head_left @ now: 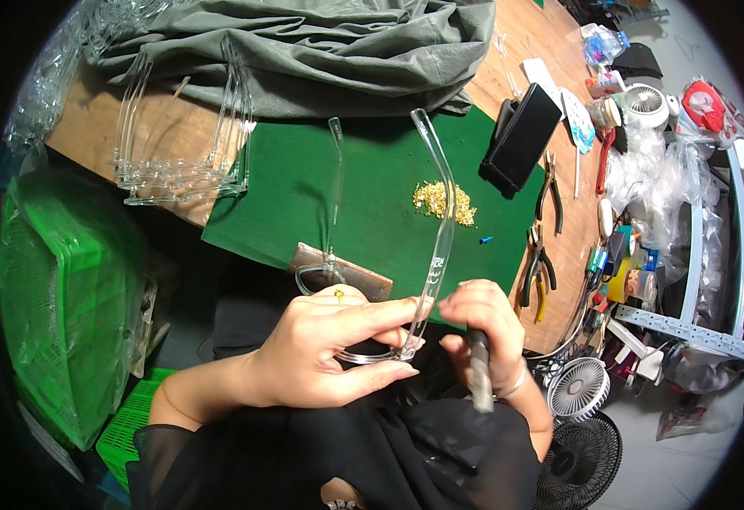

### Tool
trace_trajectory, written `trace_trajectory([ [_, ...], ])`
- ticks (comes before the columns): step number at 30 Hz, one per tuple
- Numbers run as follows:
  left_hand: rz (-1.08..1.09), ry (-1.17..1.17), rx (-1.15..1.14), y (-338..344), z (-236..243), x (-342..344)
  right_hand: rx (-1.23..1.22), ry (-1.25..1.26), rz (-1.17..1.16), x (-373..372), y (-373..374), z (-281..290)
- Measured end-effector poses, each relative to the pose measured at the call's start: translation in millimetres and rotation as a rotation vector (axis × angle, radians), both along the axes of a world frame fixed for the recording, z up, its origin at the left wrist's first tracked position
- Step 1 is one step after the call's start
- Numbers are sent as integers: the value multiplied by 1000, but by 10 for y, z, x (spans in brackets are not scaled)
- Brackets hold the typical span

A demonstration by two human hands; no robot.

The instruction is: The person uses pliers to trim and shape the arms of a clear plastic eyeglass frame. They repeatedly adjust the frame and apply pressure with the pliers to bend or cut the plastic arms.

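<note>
Beyond both hands lies a big grey cloth (pixel 329 64), and nearer is a green mat (pixel 282 200). Ahead and to the left of the left hand stands a stack of clear frames (pixel 181 176). The clear eyeglass frame (pixel 442 238) is at the fingertips of the left hand (pixel 308 344), in front of the body. This hand pinches its hinge corner between thumb and fingers, so it is the nearer one to the joint. From there the closer temple arm extends away from the person, leaning to the right, then bending back left at its far end. The right hand (pixel 497 327) is just right of this arm's lower part; I cannot tell if it touches. Its fingers are curled around a grey rod-shaped tool (pixel 479 374), blurred, with its end pointing toward the body. Ahead of the right hand are a pile of small gold parts (pixel 429 200) and a tiny blue piece (pixel 486 240)
</note>
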State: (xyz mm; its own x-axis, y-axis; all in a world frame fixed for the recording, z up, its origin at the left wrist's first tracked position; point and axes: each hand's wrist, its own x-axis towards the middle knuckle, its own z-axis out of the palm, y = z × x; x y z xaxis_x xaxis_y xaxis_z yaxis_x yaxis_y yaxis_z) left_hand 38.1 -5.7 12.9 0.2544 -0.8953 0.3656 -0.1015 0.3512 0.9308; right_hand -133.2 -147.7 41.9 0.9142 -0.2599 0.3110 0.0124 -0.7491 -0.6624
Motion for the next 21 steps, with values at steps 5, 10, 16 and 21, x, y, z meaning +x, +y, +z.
trace_trajectory([
  [5,-108,-16,40,16,8,66,-39,378,55,-99,-35,113],
  [10,-111,-29,35,0,8,45,-70,427,92,-50,-26,156],
  [16,-80,-76,4,-12,-1,28,-138,451,129,27,-9,215],
  [21,-38,-189,-58,-31,-21,2,-182,467,123,31,22,207],
])
